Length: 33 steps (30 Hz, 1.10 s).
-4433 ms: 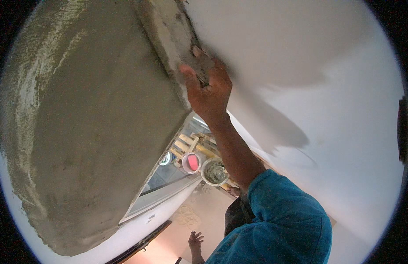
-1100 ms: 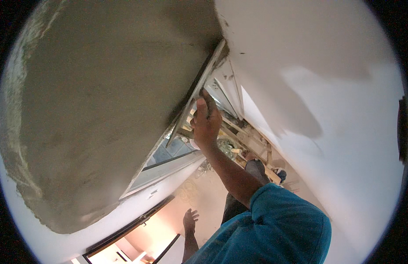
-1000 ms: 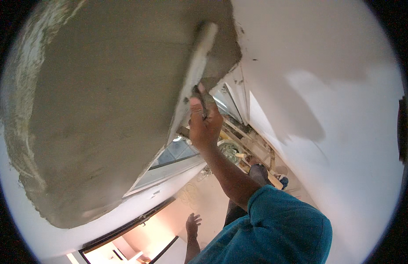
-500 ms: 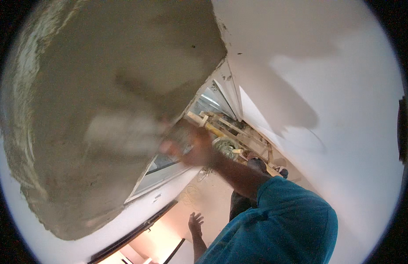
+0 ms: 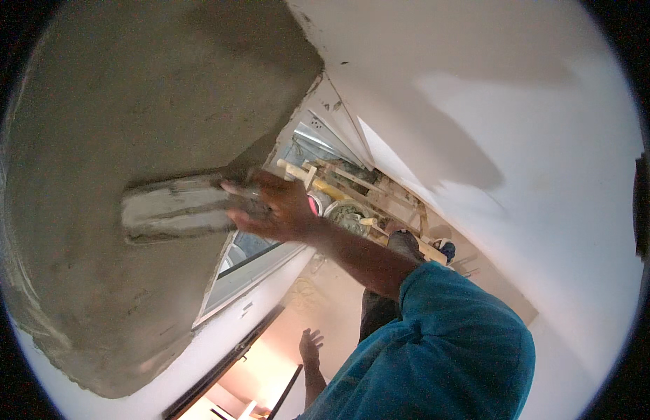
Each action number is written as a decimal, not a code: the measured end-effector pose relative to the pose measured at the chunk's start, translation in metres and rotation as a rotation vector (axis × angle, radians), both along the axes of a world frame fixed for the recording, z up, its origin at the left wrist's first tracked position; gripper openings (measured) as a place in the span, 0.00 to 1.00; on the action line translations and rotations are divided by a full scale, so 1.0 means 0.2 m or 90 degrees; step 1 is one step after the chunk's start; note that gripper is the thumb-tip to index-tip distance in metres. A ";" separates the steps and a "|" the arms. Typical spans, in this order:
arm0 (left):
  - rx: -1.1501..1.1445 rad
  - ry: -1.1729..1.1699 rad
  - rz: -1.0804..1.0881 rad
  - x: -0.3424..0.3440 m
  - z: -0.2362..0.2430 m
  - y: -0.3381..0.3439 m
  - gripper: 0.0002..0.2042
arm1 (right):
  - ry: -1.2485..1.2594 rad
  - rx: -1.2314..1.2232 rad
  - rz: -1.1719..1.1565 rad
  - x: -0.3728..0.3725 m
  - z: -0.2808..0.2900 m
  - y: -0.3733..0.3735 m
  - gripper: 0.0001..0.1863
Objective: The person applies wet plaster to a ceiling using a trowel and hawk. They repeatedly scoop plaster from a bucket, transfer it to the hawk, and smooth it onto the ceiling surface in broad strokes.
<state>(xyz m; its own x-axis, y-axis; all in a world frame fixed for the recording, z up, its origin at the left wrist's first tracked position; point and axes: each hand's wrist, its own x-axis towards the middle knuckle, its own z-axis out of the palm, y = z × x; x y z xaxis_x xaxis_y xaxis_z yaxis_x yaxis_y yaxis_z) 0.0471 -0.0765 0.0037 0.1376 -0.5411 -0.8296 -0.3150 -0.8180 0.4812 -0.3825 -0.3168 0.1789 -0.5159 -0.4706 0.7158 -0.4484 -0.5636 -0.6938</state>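
Note:
My right hand (image 5: 276,206) is closed on a plastering trowel (image 5: 172,208). The trowel's long rectangular blade, smeared with mortar, lies against a wide patch of wet grey mortar (image 5: 115,119) covering the surface at the left. Its handle is mostly hidden by my fingers. Lower down, my left hand (image 5: 311,346) hangs away from the wall with its fingers spread and nothing in it.
Beside the patch is a window frame (image 5: 248,280). Below stand a bucket of mortar (image 5: 348,217) and a wooden trestle (image 5: 332,189). A white wall (image 5: 570,175) rises at the right. A dark-edged doorway (image 5: 234,364) shows at lower left.
The trowel and my right hand, blurred before, have shifted slightly left and up, and the blade shows clearly now. My view has shifted a little. My left hand stays low with fingers spread.

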 end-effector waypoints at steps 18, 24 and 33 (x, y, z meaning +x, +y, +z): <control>-0.019 0.051 0.061 0.06 0.01 0.06 0.32 | -0.760 0.146 0.013 0.09 -0.03 -0.09 0.23; -0.051 0.026 0.051 0.04 0.01 0.10 0.29 | -0.720 0.205 -0.022 0.08 0.06 -0.08 0.23; 0.012 0.097 0.143 0.11 -0.09 0.14 0.25 | -0.495 0.228 -0.133 0.10 0.15 -0.09 0.24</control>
<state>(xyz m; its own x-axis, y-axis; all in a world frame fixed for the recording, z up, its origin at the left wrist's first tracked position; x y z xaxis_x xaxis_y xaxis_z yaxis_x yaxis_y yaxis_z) 0.0698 -0.0490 -0.0140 0.1258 -0.4952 -0.8596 -0.0503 -0.8686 0.4930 -0.3618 -0.3349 0.2090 -0.8961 -0.4414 -0.0462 0.1544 -0.2124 -0.9649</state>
